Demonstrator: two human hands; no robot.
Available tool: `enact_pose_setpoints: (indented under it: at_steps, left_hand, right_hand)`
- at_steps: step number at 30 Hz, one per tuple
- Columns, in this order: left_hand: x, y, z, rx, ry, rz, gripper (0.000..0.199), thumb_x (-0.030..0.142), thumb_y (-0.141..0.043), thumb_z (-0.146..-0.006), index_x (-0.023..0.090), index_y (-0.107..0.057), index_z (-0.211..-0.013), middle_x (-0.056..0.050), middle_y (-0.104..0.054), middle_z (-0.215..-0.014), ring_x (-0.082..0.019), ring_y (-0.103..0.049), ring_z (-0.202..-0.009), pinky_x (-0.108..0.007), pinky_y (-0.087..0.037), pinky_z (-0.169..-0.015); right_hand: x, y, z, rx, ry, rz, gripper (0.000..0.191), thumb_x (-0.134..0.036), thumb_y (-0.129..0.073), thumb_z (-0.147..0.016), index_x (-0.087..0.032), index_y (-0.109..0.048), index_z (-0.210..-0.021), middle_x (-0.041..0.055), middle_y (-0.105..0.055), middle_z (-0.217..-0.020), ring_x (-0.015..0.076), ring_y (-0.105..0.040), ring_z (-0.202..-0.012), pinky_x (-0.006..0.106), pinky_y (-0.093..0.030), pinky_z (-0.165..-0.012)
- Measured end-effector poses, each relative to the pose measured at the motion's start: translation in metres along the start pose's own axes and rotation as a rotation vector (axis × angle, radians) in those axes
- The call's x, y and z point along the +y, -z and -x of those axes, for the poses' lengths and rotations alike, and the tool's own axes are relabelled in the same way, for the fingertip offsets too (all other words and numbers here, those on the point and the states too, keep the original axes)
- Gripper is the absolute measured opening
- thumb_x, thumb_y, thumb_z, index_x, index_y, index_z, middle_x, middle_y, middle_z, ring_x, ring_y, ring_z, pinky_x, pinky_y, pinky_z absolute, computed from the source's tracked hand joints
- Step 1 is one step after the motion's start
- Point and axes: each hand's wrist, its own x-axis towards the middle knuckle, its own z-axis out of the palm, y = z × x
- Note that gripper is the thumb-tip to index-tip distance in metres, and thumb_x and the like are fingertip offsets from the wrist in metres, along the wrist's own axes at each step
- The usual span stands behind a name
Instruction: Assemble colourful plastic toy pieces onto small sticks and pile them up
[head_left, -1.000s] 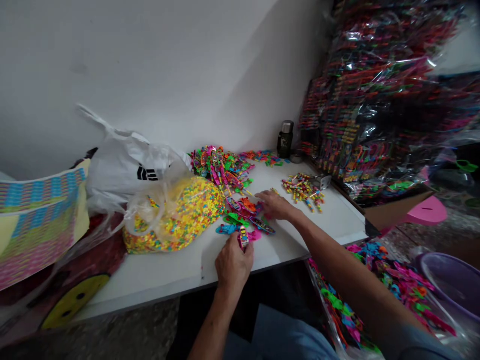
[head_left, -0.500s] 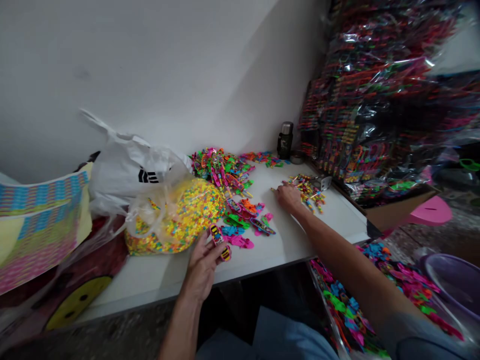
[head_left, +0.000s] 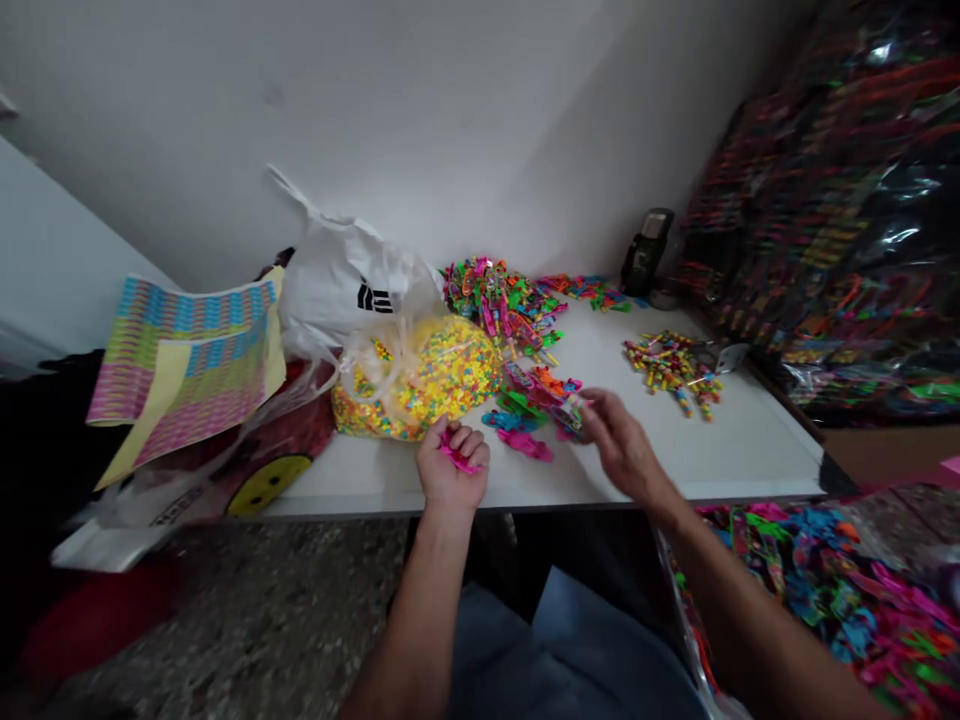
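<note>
Pink plastic toy piece (head_left: 457,456) is sitting in the curled left hand (head_left: 450,465) | narrowly pinched right hand (head_left: 621,440) is holding a small multicoloured plastic piece (head_left: 571,413) over the white table (head_left: 720,450) | neon plastic toy heap (head_left: 499,305) and clear bag of yellow-speckled pieces (head_left: 420,380) are remaining sizeable

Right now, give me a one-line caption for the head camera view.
Left hand grips a pink plastic toy above a white table, right hand over a scatter of bright toys.

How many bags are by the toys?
2: a white bag against the wall, and a clear bag full of yellow pieces in front of it. Others may be hidden.
</note>
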Motion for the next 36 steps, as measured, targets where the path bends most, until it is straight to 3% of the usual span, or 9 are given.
enact_pose_setpoints:
  at_steps: [4,8,13,18,24,28,36]
  left_hand:
    - [-0.002,-0.003,0.010,-0.057,-0.044,-0.034,0.029,0.034,-0.052,-0.092,0.017,-0.039,-0.072,0.006,-0.023,-0.055,-0.007,-0.029,-0.043,-0.019,-0.018,-0.037]
    - [-0.009,-0.005,0.017,-0.085,-0.088,-0.074,0.030,0.028,-0.056,-0.091,0.018,-0.035,-0.072,0.006,-0.022,-0.055,-0.006,-0.026,-0.043,-0.018,-0.019,-0.037]
    - [-0.021,-0.006,0.023,-0.058,-0.064,0.024,0.029,0.026,-0.054,-0.094,0.018,-0.035,-0.073,0.007,-0.022,-0.053,-0.006,-0.024,-0.040,-0.019,-0.018,-0.037]
    - [-0.027,-0.004,0.023,-0.003,-0.048,0.126,0.028,0.024,-0.049,-0.096,0.017,-0.034,-0.074,0.007,-0.025,-0.053,-0.005,-0.026,-0.039,-0.019,-0.016,-0.036]
    - [-0.031,-0.001,0.023,0.028,-0.127,0.024,0.026,0.025,-0.052,-0.094,0.017,-0.035,-0.075,0.007,-0.022,-0.054,-0.006,-0.024,-0.038,-0.020,-0.012,-0.037]
    - [-0.039,-0.003,0.023,0.058,-0.203,-0.048,0.027,0.026,-0.053,-0.093,0.017,-0.035,-0.075,0.007,-0.019,-0.055,-0.006,-0.021,-0.038,-0.021,-0.008,-0.038]
    - [-0.053,0.001,0.019,0.092,-0.195,-0.071,0.027,0.024,-0.052,-0.093,0.018,-0.034,-0.074,0.007,-0.018,-0.056,-0.006,-0.021,-0.039,-0.021,-0.011,-0.037]
  right_hand:
    - [-0.038,-0.057,0.067,-0.057,0.073,-0.172,0.028,-0.036,-0.037,-0.103,-0.032,-0.052,-0.126,0.0052,-0.062,-0.110,0.0182,-0.061,-0.097,0.033,-0.052,-0.085]
    - [-0.046,-0.087,0.088,-0.043,0.147,-0.209,0.030,-0.031,-0.038,-0.102,-0.037,-0.048,-0.131,0.0055,-0.062,-0.108,0.0197,-0.061,-0.098,0.037,-0.053,-0.084]
    - [-0.051,-0.086,0.084,-0.054,0.189,-0.218,0.031,-0.028,-0.039,-0.102,-0.036,-0.048,-0.130,0.0060,-0.062,-0.107,0.0205,-0.060,-0.098,0.038,-0.052,-0.085]
    - [-0.054,-0.085,0.085,-0.063,0.192,-0.212,0.030,-0.022,-0.039,-0.102,-0.025,-0.051,-0.130,0.0081,-0.061,-0.108,0.0184,-0.058,-0.099,0.034,-0.048,-0.088]
    - [-0.048,-0.086,0.086,-0.076,0.257,-0.091,0.032,-0.015,-0.042,-0.101,-0.021,-0.049,-0.131,0.0077,-0.058,-0.099,0.0175,-0.054,-0.091,0.031,-0.047,-0.081]
    - [-0.041,-0.091,0.090,-0.001,0.311,-0.026,0.039,-0.009,-0.042,-0.098,-0.018,-0.046,-0.136,0.0092,-0.055,-0.096,0.0189,-0.050,-0.087,0.033,-0.046,-0.077]
    - [-0.032,-0.097,0.093,0.060,0.287,-0.005,0.038,-0.009,-0.042,-0.097,-0.017,-0.049,-0.134,0.0105,-0.057,-0.094,0.0196,-0.051,-0.085,0.033,-0.048,-0.074]
